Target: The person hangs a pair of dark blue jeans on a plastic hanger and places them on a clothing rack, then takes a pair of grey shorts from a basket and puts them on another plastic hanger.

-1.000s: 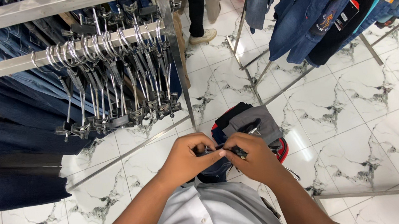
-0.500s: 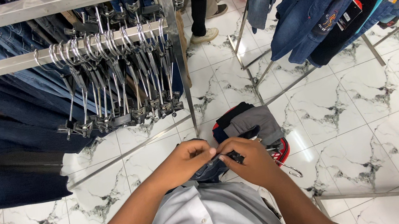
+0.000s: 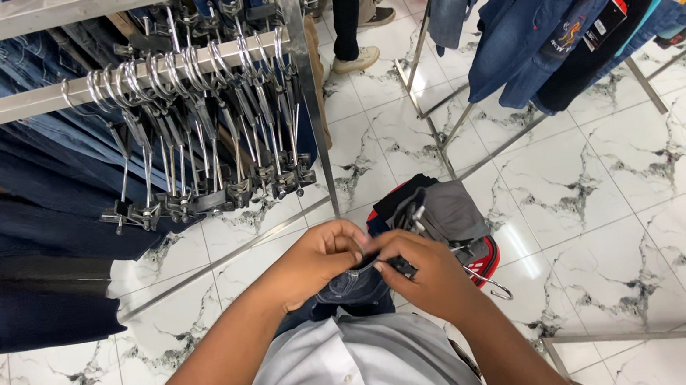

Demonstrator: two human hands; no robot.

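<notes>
— Where are the jeans (image 3: 355, 286)?
— Bunched at the waist, in front of the shirt; the left hand (image 3: 321, 257) pinches the denim shut, the right hand (image 3: 424, 274) nips a black clip (image 3: 397, 265).
— Around them?
— Grey clothes (image 3: 443, 213) on the tiled floor (image 3: 589, 186), metal hangers (image 3: 204, 140) above

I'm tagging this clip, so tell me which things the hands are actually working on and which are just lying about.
In hand:
left hand
right hand
blue denim garment
black clip hanger

Just about:
empty clip hangers on the rail
hanging jeans
folded clothes on the floor
another person's shoes
</notes>
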